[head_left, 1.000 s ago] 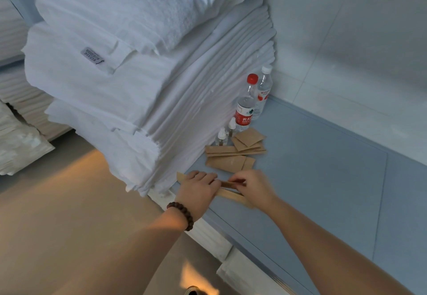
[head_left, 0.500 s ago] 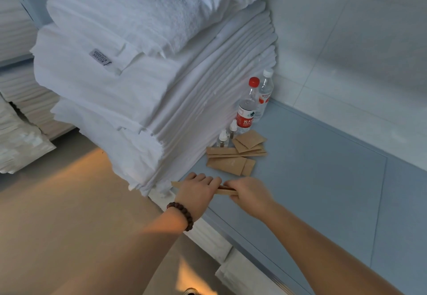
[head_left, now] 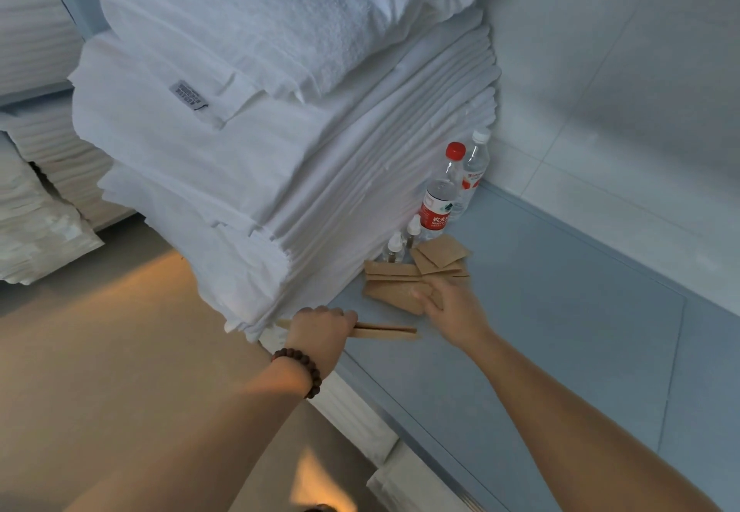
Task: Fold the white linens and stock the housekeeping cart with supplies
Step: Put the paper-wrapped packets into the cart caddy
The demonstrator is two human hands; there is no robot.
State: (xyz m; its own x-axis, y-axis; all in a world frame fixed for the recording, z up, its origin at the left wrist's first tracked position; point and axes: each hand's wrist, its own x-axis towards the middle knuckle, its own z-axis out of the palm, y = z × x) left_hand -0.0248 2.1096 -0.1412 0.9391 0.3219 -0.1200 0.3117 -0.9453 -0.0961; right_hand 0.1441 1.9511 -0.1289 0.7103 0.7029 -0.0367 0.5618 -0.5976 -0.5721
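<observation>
Head view: a thin bundle of long brown packets [head_left: 386,330] sits low and centre in the frame, gripped at its left end by the curled fingers of the left hand [head_left: 320,331]; its free end sticks out to the right just above the blue-grey shelf [head_left: 560,311]. A bead bracelet [head_left: 300,367] circles that wrist. Up and to the right, the right hand [head_left: 452,307] lies on a loose pile of flat brown packets [head_left: 394,271]. I cannot tell whether its fingers pinch one or only touch. Behind the pile stand two small bottles [head_left: 394,247], then a red-capped water bottle [head_left: 440,199] and a white-capped bottle [head_left: 476,163] against the wall. A tall stack of folded white linens [head_left: 240,151] fills the upper left.
</observation>
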